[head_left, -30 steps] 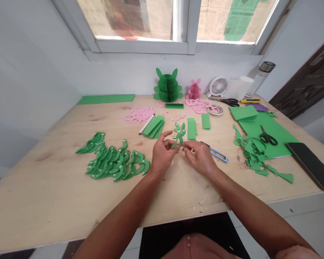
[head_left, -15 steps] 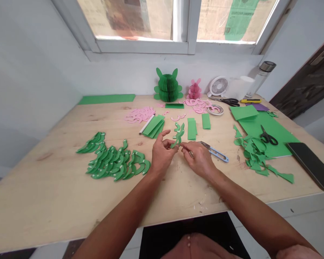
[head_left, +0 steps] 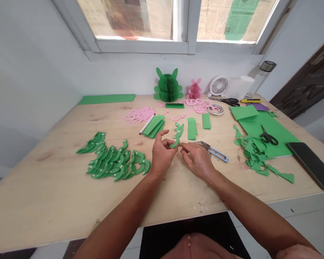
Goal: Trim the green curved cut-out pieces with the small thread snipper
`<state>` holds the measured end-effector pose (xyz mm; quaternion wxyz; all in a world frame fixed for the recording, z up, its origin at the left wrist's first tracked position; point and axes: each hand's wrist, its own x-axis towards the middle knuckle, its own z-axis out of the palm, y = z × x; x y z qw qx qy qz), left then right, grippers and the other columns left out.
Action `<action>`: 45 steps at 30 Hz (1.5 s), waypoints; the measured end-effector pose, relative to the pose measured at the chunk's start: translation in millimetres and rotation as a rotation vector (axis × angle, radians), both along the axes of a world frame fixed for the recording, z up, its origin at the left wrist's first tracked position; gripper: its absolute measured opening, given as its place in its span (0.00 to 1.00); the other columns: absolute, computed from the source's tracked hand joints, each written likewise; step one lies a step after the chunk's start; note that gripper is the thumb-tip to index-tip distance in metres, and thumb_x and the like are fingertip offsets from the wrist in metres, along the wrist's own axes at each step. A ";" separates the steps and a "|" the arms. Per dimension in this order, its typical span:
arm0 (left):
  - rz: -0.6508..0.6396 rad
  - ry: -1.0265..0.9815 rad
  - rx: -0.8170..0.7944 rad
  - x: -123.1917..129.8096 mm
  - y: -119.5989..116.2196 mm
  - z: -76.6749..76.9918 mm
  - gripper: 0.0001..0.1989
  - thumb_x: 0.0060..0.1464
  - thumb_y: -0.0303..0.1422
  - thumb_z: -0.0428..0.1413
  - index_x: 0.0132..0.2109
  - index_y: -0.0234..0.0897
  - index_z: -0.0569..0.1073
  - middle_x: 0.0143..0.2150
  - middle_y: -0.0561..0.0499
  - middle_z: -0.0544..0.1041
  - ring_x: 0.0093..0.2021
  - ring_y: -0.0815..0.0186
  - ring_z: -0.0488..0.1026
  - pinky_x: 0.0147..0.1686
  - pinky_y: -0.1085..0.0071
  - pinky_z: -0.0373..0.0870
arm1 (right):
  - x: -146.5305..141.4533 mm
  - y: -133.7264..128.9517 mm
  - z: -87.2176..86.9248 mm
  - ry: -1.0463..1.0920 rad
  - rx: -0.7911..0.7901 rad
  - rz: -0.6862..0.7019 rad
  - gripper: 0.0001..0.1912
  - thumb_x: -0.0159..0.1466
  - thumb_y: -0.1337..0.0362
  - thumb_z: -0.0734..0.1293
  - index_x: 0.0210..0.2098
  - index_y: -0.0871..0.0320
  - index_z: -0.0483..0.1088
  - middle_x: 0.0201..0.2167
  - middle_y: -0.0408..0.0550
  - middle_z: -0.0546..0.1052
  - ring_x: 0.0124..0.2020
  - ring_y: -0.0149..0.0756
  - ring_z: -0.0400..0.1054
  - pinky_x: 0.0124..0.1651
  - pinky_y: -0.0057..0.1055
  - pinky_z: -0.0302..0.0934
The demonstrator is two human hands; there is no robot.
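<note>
My left hand (head_left: 162,154) pinches a wavy green paper cutout (head_left: 180,131) near its lower end, with the index finger raised. Small white strips show on the cutout. The fingertips of my right hand (head_left: 199,160) are closed at that lower end, close to my left fingertips; whatever they grip is too small to make out. To the left lies a heap of curved green paper cutouts (head_left: 106,163), many with white strips. Beside my right hand is a light-blue-handled cutter (head_left: 218,154), partly behind the fingers.
Folded green cards (head_left: 154,126) and a white pen (head_left: 147,124) lie ahead, with pink paper cutouts (head_left: 140,114) behind. A green paper figure (head_left: 168,88) stands at the wall. Rightward are green scraps (head_left: 255,153), black scissors (head_left: 268,137) and a phone (head_left: 311,165).
My right hand has shifted slightly left, and the lower end of the green cutout has moved a little left too. Everything else looks the same.
</note>
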<state>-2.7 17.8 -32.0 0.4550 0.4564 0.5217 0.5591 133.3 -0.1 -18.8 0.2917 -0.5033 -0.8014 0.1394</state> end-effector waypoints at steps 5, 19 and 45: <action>-0.001 -0.019 -0.011 0.5 -1.3 4.0 0.29 0.35 0.25 0.60 0.49 0.37 0.64 0.25 0.58 0.71 0.24 0.71 0.69 0.30 0.74 0.65 | -1.0 -0.8 1.2 0.045 -0.002 -0.024 0.16 0.61 0.70 0.58 0.45 0.59 0.71 0.39 0.52 0.78 0.41 0.41 0.70 0.45 0.36 0.60; -0.136 -0.267 -0.094 4.2 -4.2 16.2 0.31 0.35 0.27 0.62 0.50 0.36 0.63 0.25 0.58 0.71 0.22 0.72 0.69 0.29 0.70 0.69 | 5.0 14.4 1.8 0.766 -0.536 -0.182 0.12 0.53 0.62 0.64 0.36 0.60 0.69 0.25 0.43 0.74 0.23 0.29 0.65 0.26 0.26 0.56; -0.285 -0.219 -0.190 3.6 -6.6 15.8 0.15 0.40 0.39 0.62 0.34 0.34 0.74 0.28 0.49 0.76 0.29 0.66 0.73 0.30 0.70 0.70 | 9.3 21.7 -8.3 0.899 -0.568 -0.133 0.09 0.49 0.59 0.67 0.25 0.59 0.66 0.15 0.35 0.65 0.16 0.24 0.54 0.20 0.23 0.45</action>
